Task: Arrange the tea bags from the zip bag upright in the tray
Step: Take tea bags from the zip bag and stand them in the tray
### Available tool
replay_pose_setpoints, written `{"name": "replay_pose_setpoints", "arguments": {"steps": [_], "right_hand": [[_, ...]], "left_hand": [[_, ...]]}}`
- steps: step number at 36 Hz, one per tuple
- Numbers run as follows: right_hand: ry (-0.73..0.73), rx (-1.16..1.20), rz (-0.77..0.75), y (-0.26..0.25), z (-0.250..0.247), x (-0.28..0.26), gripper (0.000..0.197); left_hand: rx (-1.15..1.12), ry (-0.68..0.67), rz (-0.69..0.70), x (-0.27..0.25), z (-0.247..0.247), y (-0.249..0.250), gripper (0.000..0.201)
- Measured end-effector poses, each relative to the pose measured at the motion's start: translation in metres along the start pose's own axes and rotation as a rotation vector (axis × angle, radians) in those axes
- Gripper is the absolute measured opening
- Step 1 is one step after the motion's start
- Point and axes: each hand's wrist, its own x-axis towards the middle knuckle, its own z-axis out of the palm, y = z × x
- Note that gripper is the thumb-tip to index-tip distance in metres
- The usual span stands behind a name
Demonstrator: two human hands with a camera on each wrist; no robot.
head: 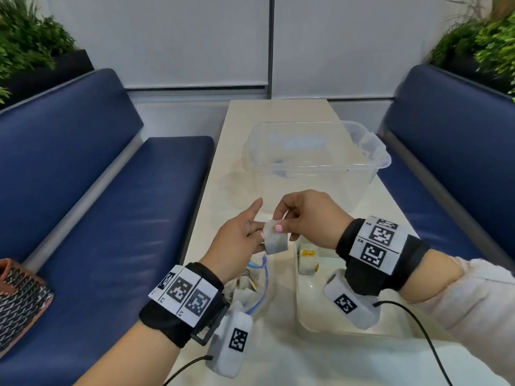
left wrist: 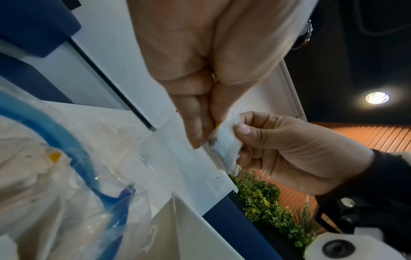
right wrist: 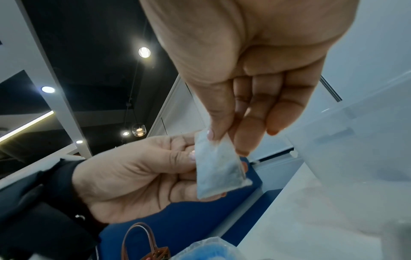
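A white tea bag (head: 276, 242) (left wrist: 227, 140) (right wrist: 218, 168) hangs in the air above the near end of the table, between both hands. My right hand (head: 284, 222) (right wrist: 222, 135) pinches its top edge with thumb and forefinger. My left hand (head: 257, 238) (left wrist: 204, 137) pinches its left side, with the index finger pointing out straight. Under my left wrist lies the clear zip bag (head: 256, 285) (left wrist: 66, 176) with a blue seal and several tea bags inside. The clear tray (head: 299, 316) sits under my right wrist. Two tea bags (head: 306, 263) with yellow tags stand at its far end.
A large clear plastic tub (head: 320, 185) (right wrist: 355, 149) stands on the narrow white table just beyond the hands. Blue benches (head: 125, 204) run along both sides. A woven handbag (head: 19, 299) lies on the left bench. Wrist camera cables trail over the near table edge.
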Motion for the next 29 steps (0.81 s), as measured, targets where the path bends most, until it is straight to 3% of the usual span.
{"name": "replay_pose_setpoints", "arguments": {"steps": [7,13,18,29], "right_hand": [[-0.011,-0.236,-0.017,0.014,-0.015,-0.006,0.013],[-0.139,-0.370,0.130,0.048,-0.025,-0.013,0.010],[-0.254,-0.390,0.273,0.074,-0.015,-0.014,0.008],[-0.384,-0.428,0.370,0.094,0.020,0.001,0.015]], "left_hand": [[0.137,-0.021,0.013,-0.002,0.011,-0.005,0.062],[0.414,-0.021,0.081,-0.012,0.025,-0.019,0.032],[0.555,-0.160,0.048,-0.020,0.037,-0.033,0.019],[0.755,-0.236,-0.002,-0.025,0.053,-0.043,0.026]]}}
